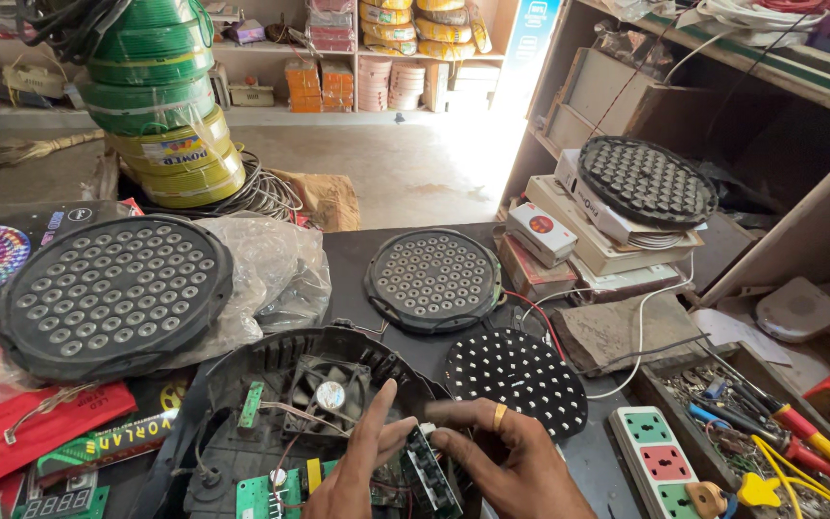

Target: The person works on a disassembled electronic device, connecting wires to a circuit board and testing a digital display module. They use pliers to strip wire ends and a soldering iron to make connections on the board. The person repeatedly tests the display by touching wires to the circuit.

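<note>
Fingers of both hands are closed around a small dark circuit module with green terminals (431,473), held low in the frame over the open black round plastic lamp housing (242,384). The left hand (362,471) grips it from the left, forefinger raised; the right hand (511,457), ringed, pinches its upper right end. The module's long axis runs from upper left to lower right, just right of the small black cooling fan (329,396). Both wrists and the housing's lower part are cut off; the wiring beneath cannot be made out.
</note>
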